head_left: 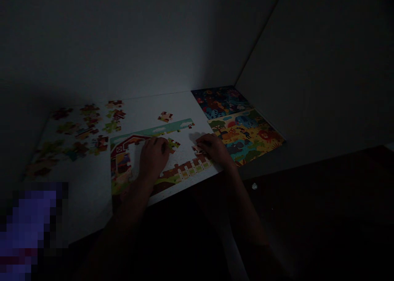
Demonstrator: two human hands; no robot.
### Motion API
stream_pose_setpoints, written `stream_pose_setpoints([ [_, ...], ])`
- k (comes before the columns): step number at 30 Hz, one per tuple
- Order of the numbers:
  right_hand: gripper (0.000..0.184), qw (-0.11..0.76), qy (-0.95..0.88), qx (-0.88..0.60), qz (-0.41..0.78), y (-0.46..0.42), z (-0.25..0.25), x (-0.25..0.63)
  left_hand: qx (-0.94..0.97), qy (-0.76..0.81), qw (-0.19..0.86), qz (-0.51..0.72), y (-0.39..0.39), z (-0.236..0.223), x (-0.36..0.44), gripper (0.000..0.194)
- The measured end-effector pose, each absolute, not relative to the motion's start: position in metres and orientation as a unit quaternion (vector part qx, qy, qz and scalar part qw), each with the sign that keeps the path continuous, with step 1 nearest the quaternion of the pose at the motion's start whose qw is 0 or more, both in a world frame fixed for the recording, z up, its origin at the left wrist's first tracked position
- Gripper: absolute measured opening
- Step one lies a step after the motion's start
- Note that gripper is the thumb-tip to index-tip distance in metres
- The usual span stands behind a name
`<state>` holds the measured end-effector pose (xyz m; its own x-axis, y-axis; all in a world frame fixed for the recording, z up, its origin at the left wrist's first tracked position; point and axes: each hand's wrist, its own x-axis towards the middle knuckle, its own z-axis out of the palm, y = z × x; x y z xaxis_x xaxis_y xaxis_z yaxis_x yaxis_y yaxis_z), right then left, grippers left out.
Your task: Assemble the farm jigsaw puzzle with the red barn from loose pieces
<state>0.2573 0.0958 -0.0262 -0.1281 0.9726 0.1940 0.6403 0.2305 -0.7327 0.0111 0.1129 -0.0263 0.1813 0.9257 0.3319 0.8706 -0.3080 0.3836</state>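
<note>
Two bare forearms reach from the bottom of the frame over the near edge of a white table (pixel 89 195), with only a narrow strip of tabletop between that edge and a part-built farm puzzle (pixel 172 185) at the center; the puzzle's long axis runs left to right, climbing slightly toward the right, its fence (pixel 192 168) on the near side, barn (pixel 120 149) at the left end and sky strip (pixel 154 130) along the far side.

The left hand (pixel 154 158) rests over the puzzle's middle, fingers curled beside a green piece (pixel 174 145), and whether it grips anything cannot be told; the right hand (pixel 214 149) covers the right end, thumb and finger pinched together at a brown-and-white piece (pixel 197 150), though a firm hold cannot be made out; bare white shows between the hands.

Beyond the sky strip, open tabletop holds one lone piece (pixel 165 116); loose pieces (pixel 81 131) crowd the upper left, close to the barn end; at right, an animal puzzle (pixel 249 135) lies near the right hand, bounding the room on that side, with a dark puzzle (pixel 221 102) behind it; a pale wall (pixel 138 47) closes off the far edge.
</note>
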Motion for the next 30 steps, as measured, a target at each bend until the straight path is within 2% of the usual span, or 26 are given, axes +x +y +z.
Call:
stream_pose_setpoints([
  [6,0.009,0.359,-0.694,-0.577,0.236,0.093,-0.026,0.256,0.767,0.583,0.049,0.263,0.113,-0.027,0.010,0.015],
  [12,0.020,0.400,-0.665,-0.613,0.150,0.044,-0.030,0.251,0.773,0.579,0.053,0.254,0.112,-0.027,0.010,0.015],
  [20,0.028,0.362,-0.690,-0.621,0.085,0.024,-0.040,0.250,0.775,0.584,0.037,0.240,0.109,-0.024,0.012,0.015],
  [30,0.027,0.339,-0.718,-0.606,0.055,0.025,-0.042,0.254,0.778,0.576,0.026,0.250,0.111,-0.027,0.010,0.016],
])
